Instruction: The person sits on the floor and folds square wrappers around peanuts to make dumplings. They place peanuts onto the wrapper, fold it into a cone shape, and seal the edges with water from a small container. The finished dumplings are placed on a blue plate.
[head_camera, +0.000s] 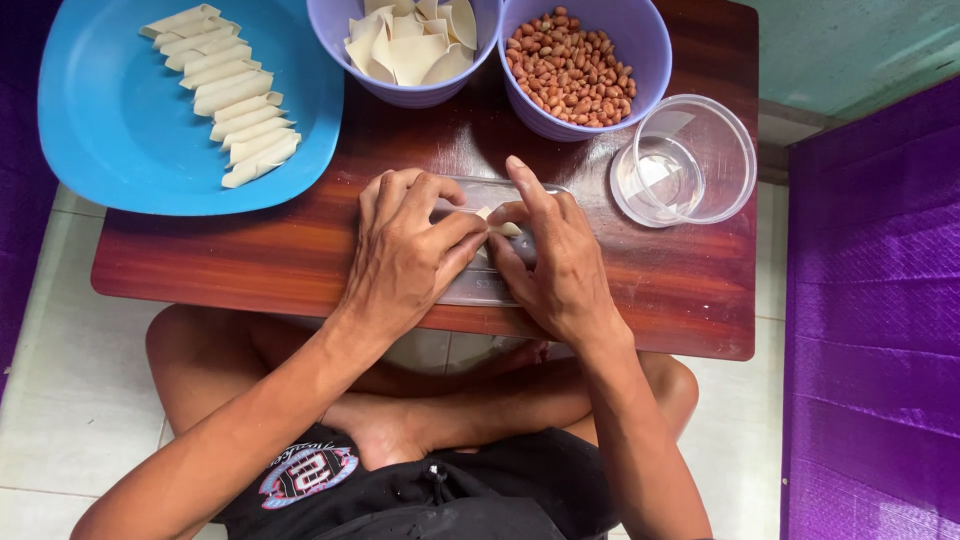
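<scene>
Pale dough, a small wrapper (497, 221), sits pinched between the fingertips of both hands over a clear plastic lid (478, 283) on the reddish wooden table (250, 255). The left hand (405, 255) curls its fingers together onto the wrapper's left end; the right hand (555, 262) presses thumb and fingers onto its right end, forefinger stretched away from the body. Beyond the grip stand two purple bowls: one with flat wrappers (408, 45), one with peanuts (572, 68). Right of the grip is a clear cup (684, 160). Far left of it, a blue plate (110, 120) holds a row of rolled pieces (228, 95).
</scene>
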